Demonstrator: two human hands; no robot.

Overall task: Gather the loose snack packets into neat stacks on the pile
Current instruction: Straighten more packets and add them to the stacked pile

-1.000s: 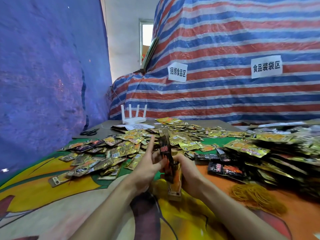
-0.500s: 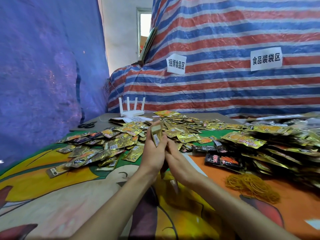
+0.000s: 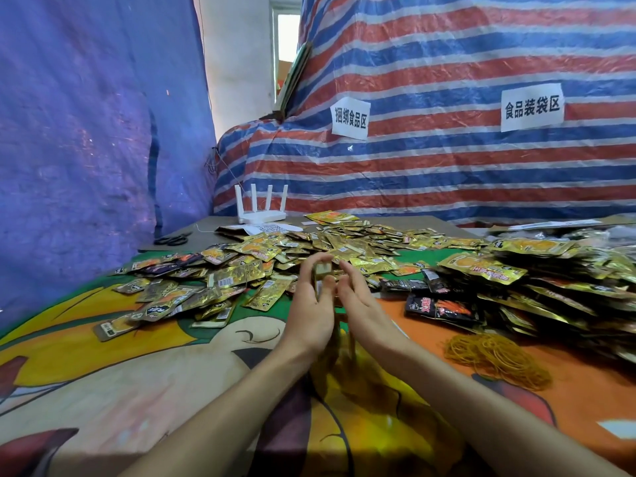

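Note:
My left hand (image 3: pixel 311 311) and my right hand (image 3: pixel 359 308) meet at the centre of the table, palms facing each other. Between them stands a small upright bundle of gold snack packets (image 3: pixel 321 273); my left fingers curl over its top edge, and my right fingers press flat against its side. Loose gold and black packets (image 3: pixel 220 280) lie scattered across the cloth to the left and behind. A large heap of gold packets (image 3: pixel 537 270) rises on the right, with black packets (image 3: pixel 440 308) at its near edge.
A tangle of tan rubber bands (image 3: pixel 495 356) lies on the orange cloth at the right. A white router (image 3: pixel 261 215) and black scissors (image 3: pixel 172 239) sit at the table's far left. Blue and striped tarpaulins close in behind the table.
Both hands have lifted the bundle slightly and moved it away from me. The dark packet seen upright a second ago is now hidden inside the bundle between the palms.

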